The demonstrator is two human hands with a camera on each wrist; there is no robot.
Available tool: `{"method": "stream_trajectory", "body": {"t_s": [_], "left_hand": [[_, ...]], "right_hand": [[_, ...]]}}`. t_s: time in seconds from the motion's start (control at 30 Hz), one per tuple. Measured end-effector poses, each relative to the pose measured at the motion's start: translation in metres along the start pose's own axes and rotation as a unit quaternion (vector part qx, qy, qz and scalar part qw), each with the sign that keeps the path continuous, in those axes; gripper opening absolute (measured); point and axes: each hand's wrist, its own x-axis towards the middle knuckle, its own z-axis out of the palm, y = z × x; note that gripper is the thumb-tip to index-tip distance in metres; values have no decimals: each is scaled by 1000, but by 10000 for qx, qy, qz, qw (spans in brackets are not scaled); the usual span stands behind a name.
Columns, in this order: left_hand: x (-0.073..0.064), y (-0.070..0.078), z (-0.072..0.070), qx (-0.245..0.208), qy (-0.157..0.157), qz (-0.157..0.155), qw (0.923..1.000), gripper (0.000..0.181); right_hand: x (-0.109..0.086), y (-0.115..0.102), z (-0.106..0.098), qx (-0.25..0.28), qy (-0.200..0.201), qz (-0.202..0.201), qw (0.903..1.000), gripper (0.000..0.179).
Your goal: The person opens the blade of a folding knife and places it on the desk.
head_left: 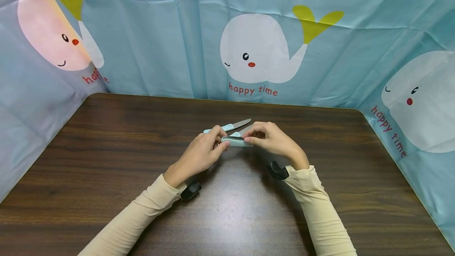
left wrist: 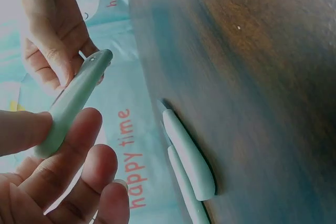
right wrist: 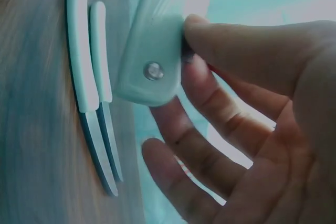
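Between both hands, above the table, is a folding knife point(head_left: 234, 142) with a mint-green handle and a round metal rivet near one end. My left hand point(head_left: 199, 152) pinches one end between thumb and fingers. At the riveted end, my right hand point(head_left: 275, 139) pinches the knife along its dark edge with thumb and forefinger. The right wrist view shows that handle point(right wrist: 149, 51) close up, with no blade sticking out. Just beyond the hands lie two more mint-handled knives, one farther back point(head_left: 231, 126) and one nearer point(right wrist: 81, 51), both with blades out.
The dark wood-grain table point(head_left: 106, 161) reaches back to a light-blue curtain point(head_left: 149, 50) printed with whales, which also hangs along both sides. Black wrist devices sit under the left cuff point(head_left: 160, 192) and the right cuff point(head_left: 302, 181).
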Motion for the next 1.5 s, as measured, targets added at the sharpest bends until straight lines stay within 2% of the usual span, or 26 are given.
{"method": "stream_trajectory", "body": {"t_s": [0.3, 0.53, 0.73, 0.97, 1.23, 1.37, 1.5], "left_hand": [[1, 1, -5, -55, -29, -68, 10000, 9], [0, 3, -6, 112, -109, -110, 9998, 9], [0, 4, -8, 162, -217, -104, 9996, 10], [1, 3, -8, 218, -288, -87, 9993, 15], [1, 1, -12, 48, -483, -67, 9988, 10], [0, 2, -15, 41, -591, -202, 9980, 9], [0, 4, -18, 233, -537, -358, 9976, 9]], "right_hand": [[4, -13, 11, -43, 483, -318, 9983, 8], [5, -17, 17, -186, 595, -462, 9970, 7], [5, -14, 18, -62, 673, -629, 9957, 5], [6, -9, 18, 117, 774, -611, 9951, 6], [7, -10, 17, 247, 881, -540, 9943, 12], [6, -11, 16, 506, 767, -401, 9950, 13], [5, -13, 17, 671, 626, -453, 9947, 12]]}}
